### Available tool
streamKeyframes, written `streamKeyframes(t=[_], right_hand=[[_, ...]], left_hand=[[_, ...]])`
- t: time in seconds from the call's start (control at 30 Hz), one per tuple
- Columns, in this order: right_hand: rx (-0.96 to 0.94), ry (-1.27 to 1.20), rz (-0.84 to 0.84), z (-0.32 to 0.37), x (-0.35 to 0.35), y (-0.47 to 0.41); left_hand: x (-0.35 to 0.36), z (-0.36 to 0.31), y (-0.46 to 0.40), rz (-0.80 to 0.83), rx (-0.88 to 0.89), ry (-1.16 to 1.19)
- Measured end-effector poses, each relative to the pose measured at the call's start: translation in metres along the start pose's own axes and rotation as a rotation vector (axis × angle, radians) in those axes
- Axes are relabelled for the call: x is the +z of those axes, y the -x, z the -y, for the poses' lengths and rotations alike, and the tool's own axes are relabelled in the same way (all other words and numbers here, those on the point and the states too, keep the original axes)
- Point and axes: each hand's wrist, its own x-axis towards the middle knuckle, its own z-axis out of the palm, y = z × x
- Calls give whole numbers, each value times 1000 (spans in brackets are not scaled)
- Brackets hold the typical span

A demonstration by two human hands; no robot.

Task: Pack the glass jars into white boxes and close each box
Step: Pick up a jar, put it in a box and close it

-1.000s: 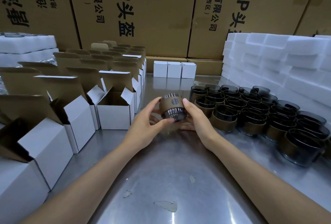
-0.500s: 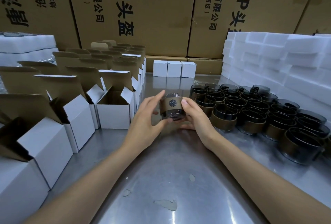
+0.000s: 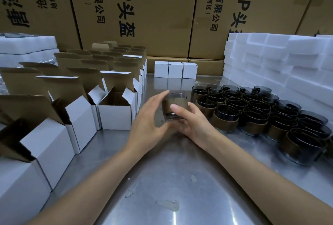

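A dark glass jar with a brown paper band [image 3: 174, 106] is held just above the steel table at the centre. My right hand [image 3: 192, 122] grips it from the right, thumb across the band. My left hand [image 3: 150, 118] lies against its left side with fingers nearly straight, blurred by motion. The nearest open white box [image 3: 115, 115] stands just left of my hands, flaps up. Several more banded jars [image 3: 252, 109] crowd the table on the right. Three closed white boxes [image 3: 175, 69] stand in a row at the back.
Rows of open white boxes [image 3: 54, 134] with brown insides fill the left side. White foam blocks [image 3: 279, 62] are stacked at the right, more foam [image 3: 27, 48] at the far left. Large printed cartons [image 3: 135, 8] wall the back. The steel table [image 3: 171, 179] carries a few scuffs.
The jar has been turned in my hands, from tilted with its base toward me to more upright. My left hand's fingers have straightened and slid along the jar's side.
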Motion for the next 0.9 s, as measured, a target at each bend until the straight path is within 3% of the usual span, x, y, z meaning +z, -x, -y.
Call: streamKeyframes(t=[0.23,0.4,0.47,0.77,0.9], right_hand=[[246,-155,257,13,-13,2],[29,-71,-15,-1,2,0],[-3,-72,-41,-2,4,1],[303,-186,286,14,-11,4],[112,-157,42,6,4,3]], left_hand=[[-2,-1,-1,-16,-92,95],[1,-1,0,30,-65,-38],[1,-3,1,28,-22,-89],[-1,-5,-1,18,-107,33],[0,-4,1,7,-62,18]])
